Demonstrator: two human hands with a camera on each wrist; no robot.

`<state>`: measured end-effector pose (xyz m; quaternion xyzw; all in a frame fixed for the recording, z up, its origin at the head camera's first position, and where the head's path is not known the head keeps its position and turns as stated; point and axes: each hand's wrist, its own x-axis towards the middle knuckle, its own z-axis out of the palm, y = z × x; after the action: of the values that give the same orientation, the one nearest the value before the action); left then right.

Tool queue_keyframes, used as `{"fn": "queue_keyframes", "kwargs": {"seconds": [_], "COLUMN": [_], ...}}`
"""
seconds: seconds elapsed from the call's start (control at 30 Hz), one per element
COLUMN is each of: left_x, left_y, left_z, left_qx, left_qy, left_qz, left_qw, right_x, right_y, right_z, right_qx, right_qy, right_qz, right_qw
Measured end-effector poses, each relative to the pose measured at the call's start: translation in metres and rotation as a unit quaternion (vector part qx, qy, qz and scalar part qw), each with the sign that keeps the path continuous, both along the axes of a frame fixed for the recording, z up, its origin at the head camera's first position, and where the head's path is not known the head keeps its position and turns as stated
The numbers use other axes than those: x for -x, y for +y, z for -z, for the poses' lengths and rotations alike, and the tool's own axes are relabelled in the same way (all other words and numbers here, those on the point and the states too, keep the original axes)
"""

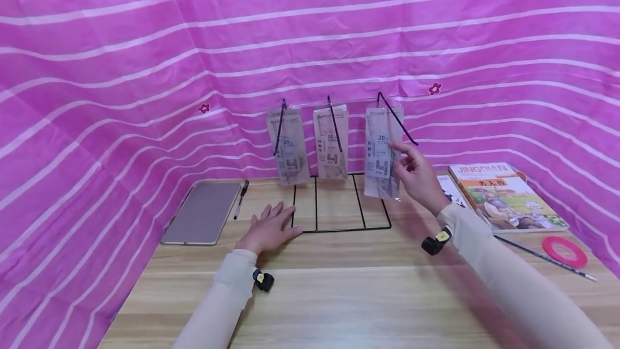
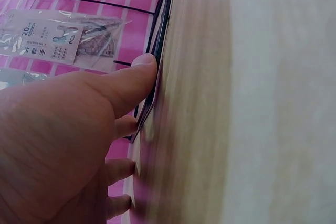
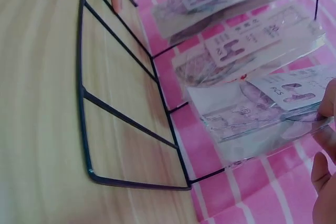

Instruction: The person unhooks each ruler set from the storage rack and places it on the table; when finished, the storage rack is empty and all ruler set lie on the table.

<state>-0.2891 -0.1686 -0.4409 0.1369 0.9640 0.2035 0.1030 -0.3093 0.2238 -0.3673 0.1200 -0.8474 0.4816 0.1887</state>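
A black wire display rack (image 1: 346,229) stands on the table, its flat base in front and hooks above. Three clear packets of rulers, marked 20 and 4 PCS, hang from it: the left packet (image 1: 289,147), the middle packet (image 1: 331,144) and the right packet (image 1: 380,152). My right hand (image 1: 420,179) pinches the right packet by its right edge, just below the hook's tip. With fingers spread, my left hand (image 1: 268,228) rests at the front left corner of the base. In the left wrist view its thumb (image 2: 137,72) touches the wire.
At the left lie a grey tablet (image 1: 202,213) and a black pen (image 1: 241,199). On the right are books (image 1: 508,198), a pink tape ring (image 1: 551,252) and a long pencil (image 1: 533,253). A pink striped cloth (image 1: 310,31) hangs behind and at both sides.
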Motion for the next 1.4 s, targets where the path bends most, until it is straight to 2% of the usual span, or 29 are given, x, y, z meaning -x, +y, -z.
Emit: {"fn": "queue_keyframes", "kwargs": {"seconds": [0.2, 0.4, 0.5, 0.9, 1.17, 1.4], "left_x": [0.001, 0.001, 0.001, 0.003, 0.003, 0.001], "left_y": [0.001, -0.001, -0.003, -0.002, 0.000, -0.001], "left_z": [0.003, 0.004, 0.004, 0.006, 0.004, 0.003], "left_qx": [0.003, 0.003, 0.004, 0.014, 0.013, 0.010], "left_qy": [0.008, 0.008, 0.007, 0.015, 0.010, 0.005], "left_qz": [0.002, 0.004, 0.002, 0.011, 0.014, 0.012], "left_qw": [1.0000, 1.0000, 1.0000, 0.9997, 0.9998, 0.9999], "right_x": [-0.034, -0.070, -0.083, -0.117, -0.146, -0.163], "right_y": [0.016, 0.028, 0.031, 0.044, 0.051, 0.061], "right_z": [-0.001, -0.003, -0.002, -0.001, 0.000, 0.000], "right_qx": [-0.007, -0.031, -0.040, -0.045, -0.054, -0.039], "right_qy": [0.029, 0.000, 0.010, 0.051, 0.094, 0.089], "right_qz": [-0.021, -0.023, -0.027, -0.041, -0.024, -0.039], "right_qw": [0.9993, 0.9993, 0.9988, 0.9969, 0.9938, 0.9945]}}
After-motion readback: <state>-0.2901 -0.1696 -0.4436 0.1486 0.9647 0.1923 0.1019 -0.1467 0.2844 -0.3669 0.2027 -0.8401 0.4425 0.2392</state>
